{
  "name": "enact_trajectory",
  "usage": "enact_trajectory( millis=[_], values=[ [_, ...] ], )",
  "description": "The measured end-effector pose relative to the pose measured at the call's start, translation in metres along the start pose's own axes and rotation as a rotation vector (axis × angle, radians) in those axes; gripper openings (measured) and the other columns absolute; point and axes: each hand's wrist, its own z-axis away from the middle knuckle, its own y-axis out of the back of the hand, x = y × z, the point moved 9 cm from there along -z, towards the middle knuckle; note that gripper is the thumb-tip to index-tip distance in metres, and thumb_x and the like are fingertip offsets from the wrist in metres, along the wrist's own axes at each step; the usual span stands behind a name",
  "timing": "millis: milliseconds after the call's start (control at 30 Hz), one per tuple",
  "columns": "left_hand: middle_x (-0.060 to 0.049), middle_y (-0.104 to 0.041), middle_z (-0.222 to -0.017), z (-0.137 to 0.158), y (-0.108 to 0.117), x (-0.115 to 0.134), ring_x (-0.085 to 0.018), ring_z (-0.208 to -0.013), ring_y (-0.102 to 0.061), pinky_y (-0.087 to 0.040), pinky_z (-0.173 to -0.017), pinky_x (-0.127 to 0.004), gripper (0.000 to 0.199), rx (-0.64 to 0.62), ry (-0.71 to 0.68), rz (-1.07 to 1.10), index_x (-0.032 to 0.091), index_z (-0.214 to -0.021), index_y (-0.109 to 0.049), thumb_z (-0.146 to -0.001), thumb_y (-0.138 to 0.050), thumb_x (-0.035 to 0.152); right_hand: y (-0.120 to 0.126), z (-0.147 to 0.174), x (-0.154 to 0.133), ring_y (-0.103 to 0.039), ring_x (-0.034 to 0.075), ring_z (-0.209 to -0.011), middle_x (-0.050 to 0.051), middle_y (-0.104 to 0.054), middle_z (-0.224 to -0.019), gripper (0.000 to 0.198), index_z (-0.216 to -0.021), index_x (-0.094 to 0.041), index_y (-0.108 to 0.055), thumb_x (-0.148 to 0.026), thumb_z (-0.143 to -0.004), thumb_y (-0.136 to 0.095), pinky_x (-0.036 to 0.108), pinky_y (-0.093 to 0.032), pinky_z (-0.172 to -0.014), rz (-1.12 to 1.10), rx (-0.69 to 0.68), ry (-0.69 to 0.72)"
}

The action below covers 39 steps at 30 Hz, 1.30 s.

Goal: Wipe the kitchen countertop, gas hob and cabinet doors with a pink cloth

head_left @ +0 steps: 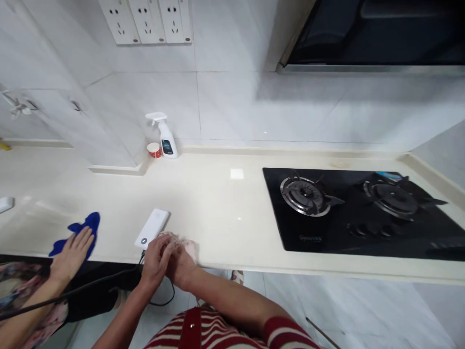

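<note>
Both my hands are together at the counter's front edge, bunching a pale pink cloth (189, 247). My left hand (157, 257) has its fingers curled at the near left side of the cloth. My right hand (180, 267) is wrapped round the cloth from the right, with its fingers partly hidden. Part of the cloth spreads over the countertop (218, 208) beyond my knuckles. Just left of my hands lies a white power bank (154, 227) with a black cable (140, 259) at its near end.
A co-worker's hand (74, 252) presses flat on a blue cloth (92, 224) at the left. A spray bottle (167, 140) and a small red-and-white tub (154, 150) stand by the wall. The black gas stove (348, 213) lies right, below a range hood (378, 34).
</note>
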Motion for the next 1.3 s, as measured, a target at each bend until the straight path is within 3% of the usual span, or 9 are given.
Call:
enact_trajectory(
  millis=[167,267,433,633,733,833,933,1067,1300],
  values=[
    [-0.01,-0.067,-0.12,-0.004,-0.013,-0.009,-0.025,-0.118,-0.06,-0.048,-0.106,-0.048,0.034,-0.013,-0.062,-0.041,0.021,-0.112,-0.066,-0.095,-0.05,0.046,0.007,0.05,0.041,-0.047,0.032,-0.123,0.016,-0.046,-0.147,0.052,-0.14,-0.024,-0.05,-0.034,-0.091,-0.064,0.054,-0.046,-0.094,0.007,-0.112,-0.136],
    [-0.011,-0.066,-0.12,-0.006,-0.024,-0.01,-0.026,-0.116,-0.061,-0.048,-0.104,-0.049,0.034,-0.024,-0.102,-0.079,0.022,-0.113,-0.066,-0.095,-0.05,0.046,0.022,0.116,0.08,-0.04,0.034,-0.132,0.009,-0.038,-0.155,0.066,-0.14,-0.036,-0.05,-0.041,-0.08,-0.078,0.055,-0.038,-0.102,-0.01,-0.163,-0.305],
    [-0.011,-0.065,-0.122,-0.015,-0.047,0.0,-0.026,-0.12,-0.058,-0.047,-0.104,-0.048,0.029,-0.082,-0.203,-0.149,0.023,-0.113,-0.066,-0.097,-0.049,0.04,0.067,0.249,0.155,-0.039,0.033,-0.134,0.007,-0.047,-0.15,0.061,-0.132,-0.04,-0.06,-0.026,-0.076,-0.08,0.053,-0.031,-0.107,0.096,-0.136,-0.515],
    [-0.012,-0.063,-0.132,-0.026,-0.078,0.011,-0.029,-0.129,-0.053,-0.043,-0.105,-0.048,0.028,-0.156,-0.287,-0.265,0.022,-0.115,-0.066,-0.096,-0.049,0.035,0.119,0.367,0.236,-0.049,0.03,-0.125,0.009,-0.056,-0.139,0.047,-0.125,-0.038,-0.067,-0.021,-0.08,-0.069,0.048,-0.04,-0.101,0.121,-0.147,-0.741],
    [-0.013,-0.061,-0.135,-0.026,-0.085,0.011,-0.031,-0.13,-0.051,-0.042,-0.103,-0.049,0.029,-0.147,-0.301,-0.339,0.022,-0.117,-0.066,-0.095,-0.05,0.034,0.14,0.353,0.241,-0.053,0.028,-0.12,0.011,-0.055,-0.132,0.034,-0.123,-0.032,-0.067,-0.034,-0.092,-0.054,0.045,-0.046,-0.097,0.068,0.095,-0.767],
    [-0.013,-0.061,-0.135,-0.024,-0.086,0.012,-0.031,-0.13,-0.051,-0.041,-0.103,-0.048,0.029,-0.128,-0.329,-0.365,0.022,-0.117,-0.065,-0.095,-0.05,0.032,0.148,0.317,0.23,-0.049,0.031,-0.122,0.014,-0.044,-0.142,0.042,-0.13,-0.026,-0.062,-0.046,-0.095,-0.047,0.049,-0.047,-0.096,0.192,0.37,-0.901],
    [-0.012,-0.062,-0.133,-0.023,-0.083,0.013,-0.029,-0.128,-0.052,-0.041,-0.102,-0.047,0.028,-0.111,-0.337,-0.36,0.023,-0.117,-0.066,-0.094,-0.051,0.031,0.126,0.28,0.215,-0.042,0.04,-0.129,0.015,-0.038,-0.15,0.044,-0.135,-0.028,-0.06,-0.044,-0.095,-0.049,0.057,-0.044,-0.095,0.357,0.309,-1.018],
    [-0.011,-0.063,-0.132,-0.024,-0.081,0.012,-0.028,-0.128,-0.053,-0.042,-0.1,-0.045,0.028,-0.104,-0.321,-0.362,0.025,-0.117,-0.066,-0.093,-0.053,0.031,0.108,0.255,0.213,-0.045,0.04,-0.123,0.012,-0.042,-0.147,0.037,-0.126,-0.031,-0.066,-0.035,-0.091,-0.054,0.056,-0.042,-0.095,0.459,0.149,-0.943],
    [-0.009,-0.064,-0.131,-0.026,-0.08,0.011,-0.027,-0.125,-0.055,-0.043,-0.098,-0.044,0.028,-0.1,-0.31,-0.383,0.027,-0.115,-0.068,-0.092,-0.053,0.034,0.124,0.228,0.267,-0.052,0.034,-0.111,0.013,-0.048,-0.139,0.032,-0.115,-0.029,-0.071,-0.028,-0.087,-0.055,0.052,-0.044,-0.094,0.382,0.226,-0.935]
  ],
)
